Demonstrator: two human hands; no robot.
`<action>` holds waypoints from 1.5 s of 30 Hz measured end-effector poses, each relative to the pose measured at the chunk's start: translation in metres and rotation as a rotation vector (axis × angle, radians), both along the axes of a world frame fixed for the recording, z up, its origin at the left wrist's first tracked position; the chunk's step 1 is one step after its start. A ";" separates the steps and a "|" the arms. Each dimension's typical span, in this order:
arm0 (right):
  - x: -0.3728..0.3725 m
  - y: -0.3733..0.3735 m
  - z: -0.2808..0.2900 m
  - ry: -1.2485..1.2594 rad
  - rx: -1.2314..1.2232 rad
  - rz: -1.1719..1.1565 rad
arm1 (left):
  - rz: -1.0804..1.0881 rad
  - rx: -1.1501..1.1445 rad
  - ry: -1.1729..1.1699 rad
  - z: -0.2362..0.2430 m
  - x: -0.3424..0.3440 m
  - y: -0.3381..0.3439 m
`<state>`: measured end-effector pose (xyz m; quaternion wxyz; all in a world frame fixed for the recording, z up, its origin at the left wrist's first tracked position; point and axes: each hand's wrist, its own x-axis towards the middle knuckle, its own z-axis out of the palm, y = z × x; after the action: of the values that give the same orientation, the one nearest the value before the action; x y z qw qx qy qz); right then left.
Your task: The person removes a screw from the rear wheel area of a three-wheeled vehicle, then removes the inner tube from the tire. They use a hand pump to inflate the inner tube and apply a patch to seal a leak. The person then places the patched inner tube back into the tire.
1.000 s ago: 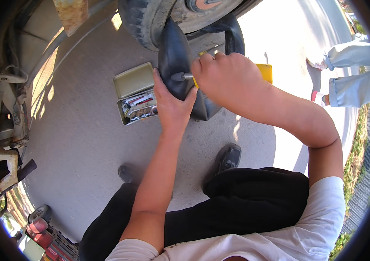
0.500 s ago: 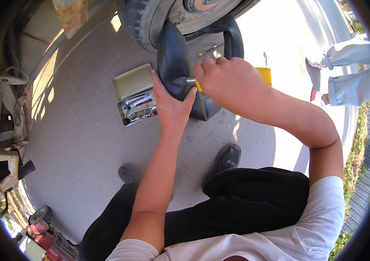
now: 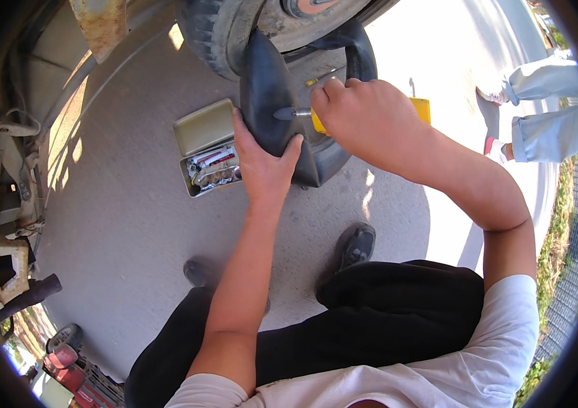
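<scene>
A black rubber inner tube (image 3: 262, 81) hangs from under the wheel (image 3: 217, 41) in front of me. My left hand (image 3: 265, 166) grips its near part, thumb on one side and fingers on the other, some of them hidden. In my right hand (image 3: 374, 119) is a yellow drill (image 3: 422, 109), its grip mostly covered by my fingers. The drill's grey cone-shaped grinding bit (image 3: 283, 114) lies against the tube, just beyond my left thumb and pointing left.
An open metal box (image 3: 200, 127) with tubes and small parts sits on the pavement left of the inner tube. A yellow-handled tool (image 3: 312, 81) lies behind it. Rusty vehicle parts (image 3: 3, 268) line the left. Another person's legs (image 3: 547, 129) stand at right.
The drill has shifted slightly right and up, with its bit still at the tube. My left hand and the tube have moved slightly left in the picture.
</scene>
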<state>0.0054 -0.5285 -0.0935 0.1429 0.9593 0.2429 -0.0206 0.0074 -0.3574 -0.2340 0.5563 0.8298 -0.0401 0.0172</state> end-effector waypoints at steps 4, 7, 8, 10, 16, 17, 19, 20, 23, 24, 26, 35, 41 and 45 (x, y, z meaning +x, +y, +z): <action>0.000 -0.001 -0.001 -0.075 0.019 0.025 | -0.021 -0.034 0.011 0.002 -0.001 -0.002; -0.003 0.002 0.000 -0.010 0.037 0.010 | -0.016 -0.025 -0.002 0.002 -0.001 0.001; -0.003 0.001 -0.001 -0.020 0.050 0.006 | -0.014 -0.016 0.006 0.002 -0.001 0.000; 0.001 0.000 -0.005 -0.039 0.077 -0.002 | -0.010 0.001 0.021 0.004 -0.001 -0.001; 0.001 0.007 0.001 0.078 -0.024 -0.031 | -0.021 -0.006 0.051 0.009 0.001 0.000; 0.003 0.007 0.002 0.073 -0.004 -0.038 | -0.014 -0.007 0.044 0.007 0.001 0.000; 0.009 0.008 0.003 0.064 0.038 -0.052 | -0.001 -0.008 0.033 0.003 0.000 -0.001; 0.010 0.008 0.003 0.053 0.041 -0.053 | -0.005 -0.019 0.036 0.003 0.000 -0.001; 0.011 0.008 0.004 0.018 0.044 -0.055 | -0.014 -0.046 0.039 0.001 0.000 -0.001; 0.009 0.005 0.005 0.007 0.042 -0.055 | -0.016 -0.050 0.035 0.000 0.000 0.000; 0.008 0.005 0.007 0.005 0.038 -0.041 | -0.017 -0.049 0.021 -0.001 0.000 0.001; 0.010 0.014 0.005 0.008 0.043 0.002 | -0.008 0.001 -0.005 0.003 -0.001 -0.002; 0.011 0.015 0.005 0.005 0.035 -0.007 | -0.004 0.013 -0.017 0.001 0.000 0.000; 0.009 0.014 0.004 -0.023 0.050 -0.007 | -0.005 -0.011 0.012 0.001 -0.001 -0.001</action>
<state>0.0142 -0.5143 -0.0898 0.1218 0.9636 0.2382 -0.0039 0.0067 -0.3584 -0.2332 0.5613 0.8266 -0.0387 0.0110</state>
